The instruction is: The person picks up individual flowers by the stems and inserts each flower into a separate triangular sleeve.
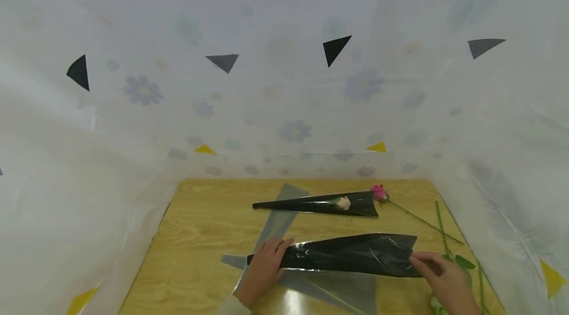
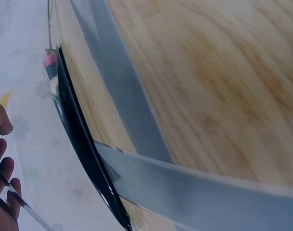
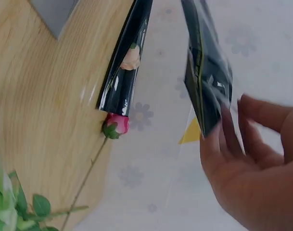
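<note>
A black flower sleeve point(image 1: 346, 255) with a clear, shiny front is held just over the table. Its narrow end is in my left hand point(image 1: 264, 264), whose fingers point(image 2: 6, 166) curl round it in the left wrist view. At the wide end my right hand point(image 1: 444, 278) pinches the sleeve's edge; the right wrist view shows the fingers and thumb at the corner of the film point(image 3: 209, 91). Beyond lies a second black sleeve point(image 1: 306, 203) with a peach rose point(image 1: 343, 203) inside. A pink rose point(image 1: 379, 192) on a long stem touches its wide end.
Grey translucent strips point(image 1: 331, 288) lie crossed under and in front of the held sleeve. Green stems and leaves point(image 1: 464, 262) with a pale green flower point(image 3: 2, 192) are along the right edge of the wooden table point(image 1: 200, 236). White flowered sheeting point(image 1: 284, 107) surrounds the table.
</note>
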### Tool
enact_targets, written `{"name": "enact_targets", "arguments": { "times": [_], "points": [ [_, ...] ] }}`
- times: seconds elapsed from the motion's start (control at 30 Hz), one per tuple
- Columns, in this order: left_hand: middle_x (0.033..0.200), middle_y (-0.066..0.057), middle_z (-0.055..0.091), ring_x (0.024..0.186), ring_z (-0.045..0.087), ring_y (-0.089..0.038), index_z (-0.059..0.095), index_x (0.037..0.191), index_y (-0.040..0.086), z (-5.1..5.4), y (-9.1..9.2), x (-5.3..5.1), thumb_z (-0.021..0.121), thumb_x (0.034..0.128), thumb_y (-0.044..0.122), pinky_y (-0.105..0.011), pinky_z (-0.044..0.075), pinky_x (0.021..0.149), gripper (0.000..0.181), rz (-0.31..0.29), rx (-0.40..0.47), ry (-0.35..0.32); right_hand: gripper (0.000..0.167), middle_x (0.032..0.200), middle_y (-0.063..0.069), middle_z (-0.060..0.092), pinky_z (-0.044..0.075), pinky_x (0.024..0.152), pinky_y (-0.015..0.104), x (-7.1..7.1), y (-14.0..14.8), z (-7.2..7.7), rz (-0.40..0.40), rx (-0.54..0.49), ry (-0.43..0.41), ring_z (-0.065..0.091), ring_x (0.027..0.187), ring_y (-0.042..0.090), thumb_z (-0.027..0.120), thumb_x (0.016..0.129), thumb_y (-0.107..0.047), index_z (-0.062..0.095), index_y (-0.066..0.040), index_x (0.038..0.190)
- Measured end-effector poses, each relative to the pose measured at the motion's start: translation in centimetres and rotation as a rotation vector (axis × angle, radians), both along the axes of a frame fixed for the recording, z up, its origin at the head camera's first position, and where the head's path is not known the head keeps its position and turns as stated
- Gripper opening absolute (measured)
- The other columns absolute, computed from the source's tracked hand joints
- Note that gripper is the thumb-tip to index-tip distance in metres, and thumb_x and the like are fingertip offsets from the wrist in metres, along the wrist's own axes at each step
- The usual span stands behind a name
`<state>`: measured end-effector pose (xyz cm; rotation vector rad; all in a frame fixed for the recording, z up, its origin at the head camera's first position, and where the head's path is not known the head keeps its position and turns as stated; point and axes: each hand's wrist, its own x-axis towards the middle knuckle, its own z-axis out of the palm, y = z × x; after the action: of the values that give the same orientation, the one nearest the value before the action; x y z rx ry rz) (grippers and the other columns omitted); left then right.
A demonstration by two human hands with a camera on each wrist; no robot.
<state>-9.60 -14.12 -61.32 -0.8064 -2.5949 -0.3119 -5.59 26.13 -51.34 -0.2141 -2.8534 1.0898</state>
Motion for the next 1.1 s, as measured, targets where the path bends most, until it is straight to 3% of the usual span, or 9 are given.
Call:
{"name": "enact_targets", "arguments": {
  "times": [0.07, 0.13, 0.3, 0.4, 0.53, 0.7, 0.77, 0.93, 1.1],
  "points": [
    [0.114, 0.002, 0.052, 0.107, 0.049, -0.017, 0.044, 0.135, 0.016, -0.2, -0.8, 0.2, 0.081, 0.0629, 0.018, -0.04, 0.041, 0.084, 0.081, 0.007, -0.018, -0.043, 0.048, 0.106, 0.01, 0.065, 0.051, 0.072, 0.035, -0.2, 0.4, 0.0, 0.043, -0.064, -0.153, 0.063, 0.089, 0.017, 0.055, 0.088, -0.05, 0.065, -0.008, 0.109],
    [0.116, 0.002, 0.051, 0.108, 0.048, -0.017, 0.045, 0.133, 0.016, -0.3, -1.5, 0.4, 0.082, 0.0642, 0.018, -0.04, 0.041, 0.083, 0.078, 0.009, -0.024, -0.081, 0.053, 0.11, 0.011, 0.063, 0.05, 0.077, 0.04, -0.3, 0.7, -0.1, 0.058, -0.102, -0.245, 0.061, 0.095, 0.023, 0.052, 0.088, -0.053, 0.063, -0.007, 0.112],
    [0.111, 0.003, 0.052, 0.104, 0.05, -0.017, 0.05, 0.125, 0.016, -0.6, -2.7, 0.6, 0.084, 0.0629, 0.023, -0.036, 0.038, 0.078, 0.071, 0.006, -0.052, -0.086, 0.049, 0.103, 0.006, 0.066, 0.049, 0.068, 0.031, -0.3, 1.2, -0.3, 0.047, -0.077, -0.293, 0.059, 0.083, 0.015, 0.059, 0.085, -0.052, 0.066, -0.009, 0.108],
    [0.107, 0.005, 0.052, 0.099, 0.05, -0.015, 0.051, 0.122, 0.017, -0.7, -3.0, 0.7, 0.084, 0.0632, 0.029, -0.035, 0.038, 0.075, 0.069, 0.004, -0.071, -0.061, 0.049, 0.099, 0.005, 0.066, 0.048, 0.064, 0.03, -0.2, 1.0, -0.5, 0.089, -0.111, -0.299, 0.059, 0.08, 0.012, 0.062, 0.085, -0.046, 0.064, -0.008, 0.115],
    [0.1, 0.006, 0.054, 0.09, 0.052, -0.014, 0.058, 0.113, 0.018, -1.3, -3.0, 0.9, 0.079, 0.0695, 0.026, -0.034, 0.037, 0.07, 0.049, -0.022, -0.068, 0.024, 0.046, 0.096, 0.003, 0.066, 0.047, 0.066, 0.03, -0.3, 0.8, -1.1, 0.154, -0.105, -0.293, 0.059, 0.078, 0.013, 0.062, 0.087, -0.039, 0.062, -0.006, 0.119],
    [0.09, 0.007, 0.057, 0.08, 0.052, -0.013, 0.065, 0.103, 0.019, -2.4, -2.4, 1.5, 0.069, 0.074, 0.018, -0.031, 0.035, 0.067, 0.03, -0.045, -0.029, 0.093, 0.028, 0.088, 0.001, 0.066, 0.046, 0.061, 0.032, -0.3, 0.7, -2.7, 0.185, 0.003, -0.321, 0.057, 0.072, 0.014, 0.067, 0.085, -0.026, 0.067, -0.007, 0.105],
    [0.09, 0.008, 0.057, 0.081, 0.052, -0.012, 0.064, 0.105, 0.02, -2.5, -2.2, 1.8, 0.066, 0.0756, 0.017, -0.031, 0.035, 0.067, 0.029, -0.041, -0.035, 0.079, 0.024, 0.082, 0.0, 0.063, 0.044, 0.059, 0.033, -0.2, 0.8, -3.5, 0.198, 0.028, -0.363, 0.053, 0.066, 0.015, 0.066, 0.085, -0.017, 0.066, -0.004, 0.105],
    [0.101, 0.009, 0.056, 0.092, 0.054, -0.012, 0.061, 0.112, 0.021, -1.6, -1.1, 2.5, 0.067, 0.0783, 0.015, -0.033, 0.039, 0.07, 0.035, -0.062, -0.083, -0.004, 0.033, 0.068, 0.003, 0.051, 0.037, 0.054, 0.032, 0.4, 0.9, -5.2, 0.256, -0.047, -0.461, 0.039, 0.052, 0.016, 0.054, 0.082, 0.003, 0.057, 0.009, 0.114],
    [0.108, 0.007, 0.055, 0.096, 0.052, -0.011, 0.06, 0.116, 0.02, -1.1, 0.8, 3.1, 0.064, 0.0823, 0.015, -0.032, 0.04, 0.074, 0.034, -0.113, -0.048, -0.072, 0.03, 0.068, 0.003, 0.052, 0.042, 0.056, 0.033, 0.6, 0.8, -6.4, 0.353, -0.11, -0.467, 0.048, 0.058, 0.018, 0.055, 0.078, 0.005, 0.057, 0.011, 0.107]
  ]
}}
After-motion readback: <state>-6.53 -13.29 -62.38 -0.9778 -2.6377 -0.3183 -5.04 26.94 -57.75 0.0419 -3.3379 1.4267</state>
